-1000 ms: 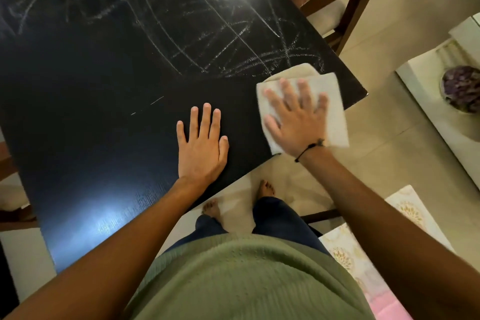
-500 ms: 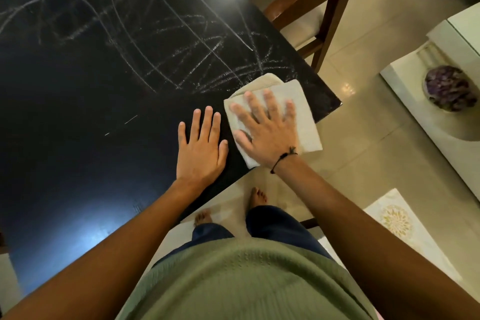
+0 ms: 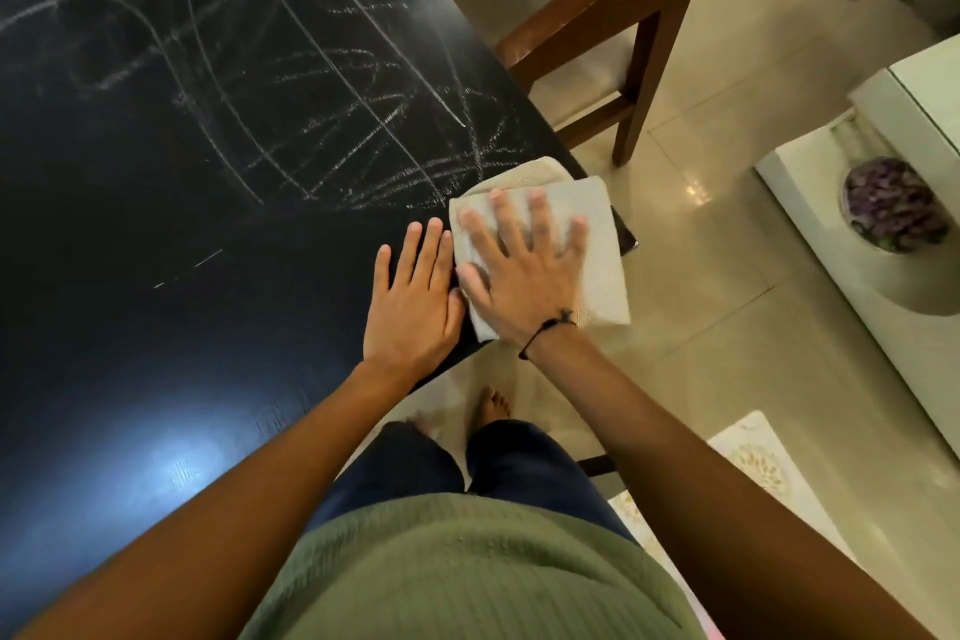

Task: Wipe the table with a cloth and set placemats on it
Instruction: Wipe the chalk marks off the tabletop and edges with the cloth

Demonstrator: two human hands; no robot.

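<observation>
A black table (image 3: 208,338) fills the left of the head view, with white chalk scribbles (image 3: 337,120) over its far part. A folded white cloth (image 3: 602,229) lies on the table's near right corner and partly overhangs the edge. My right hand (image 3: 524,276) presses flat on the cloth with the fingers spread. My left hand (image 3: 413,307) rests flat on the bare table just left of it, and its thumb side touches the right hand. A patterned cream placemat (image 3: 753,463) lies low at the right, beside my right arm.
A wooden chair (image 3: 623,16) with a pale seat stands at the table's far right side. A white low unit (image 3: 883,317) holding a bowl of purple pieces (image 3: 893,203) stands on the right. My bare feet (image 3: 488,405) are on the tiled floor under the table edge.
My right hand has slid the cloth left along the table's corner until it meets my left hand. My left hand has stayed flat in place.
</observation>
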